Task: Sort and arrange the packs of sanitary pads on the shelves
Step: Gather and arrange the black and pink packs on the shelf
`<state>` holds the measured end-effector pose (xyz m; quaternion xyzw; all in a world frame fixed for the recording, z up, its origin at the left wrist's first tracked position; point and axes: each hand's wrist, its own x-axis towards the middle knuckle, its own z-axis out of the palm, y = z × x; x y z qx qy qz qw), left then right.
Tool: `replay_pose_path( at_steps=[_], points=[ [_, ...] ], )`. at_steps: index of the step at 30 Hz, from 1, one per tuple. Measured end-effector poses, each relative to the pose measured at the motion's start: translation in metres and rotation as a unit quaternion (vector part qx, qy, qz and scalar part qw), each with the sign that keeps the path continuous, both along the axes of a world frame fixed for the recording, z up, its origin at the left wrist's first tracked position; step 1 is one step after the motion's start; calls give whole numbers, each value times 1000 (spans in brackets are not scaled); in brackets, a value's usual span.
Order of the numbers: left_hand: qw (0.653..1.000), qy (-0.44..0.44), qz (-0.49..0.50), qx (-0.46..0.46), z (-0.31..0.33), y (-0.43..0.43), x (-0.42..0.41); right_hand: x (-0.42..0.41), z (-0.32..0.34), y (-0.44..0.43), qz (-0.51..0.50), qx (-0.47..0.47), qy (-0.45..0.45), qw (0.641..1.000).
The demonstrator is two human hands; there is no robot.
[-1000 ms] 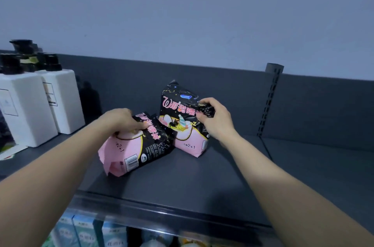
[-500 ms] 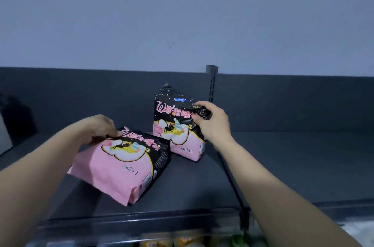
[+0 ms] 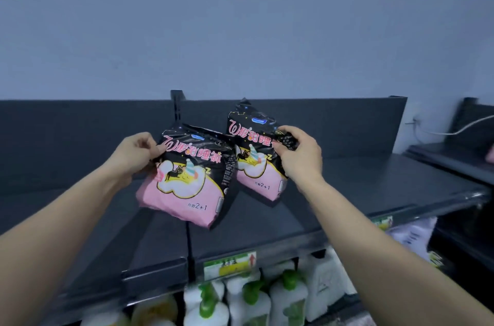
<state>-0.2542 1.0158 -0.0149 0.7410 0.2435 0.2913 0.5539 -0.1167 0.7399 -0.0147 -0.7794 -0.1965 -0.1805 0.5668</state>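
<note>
A shop aisle lined with retail shelving.
A dark metal shelf [image 3: 361, 192] with a back panel meets a slotted upright [image 3: 176, 109] at centre frame. A green-and-yellow price label [image 3: 230, 267] sits on its front edge, above a row of matching white bottles [image 3: 288, 299] with green caps along the bottom. The left pack [image 3: 184, 181] and right pack [image 3: 254, 165] are identical branded goods. A second shelving unit [image 3: 451, 157] stands at far right.

Free shelf [image 3: 379, 186] beside right pack [image 3: 257, 178]
</note>
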Motion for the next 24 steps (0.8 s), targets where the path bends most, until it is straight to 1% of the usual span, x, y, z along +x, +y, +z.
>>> replay_pose_path(
  at_steps=[3,7,11,17,24],
  points=[
    [999,-44,2,8,0,-48,34,15,5,-54,-33,0,-1,999],
    [995,-83,19,43,-1,-115,75,35,8,-126,-67,7,-8,998],
    [991,-124,21,48,-8,-179,115,54,10,-195,-101,-2,-18,995],
    [987,-148,-19,57,-20,-267,176,75,7,-289,-162,-1,-13,987],
    [983,-146,-89,61,-22,-357,243,94,2,-382,-236,-7,-10,972]
  ],
)
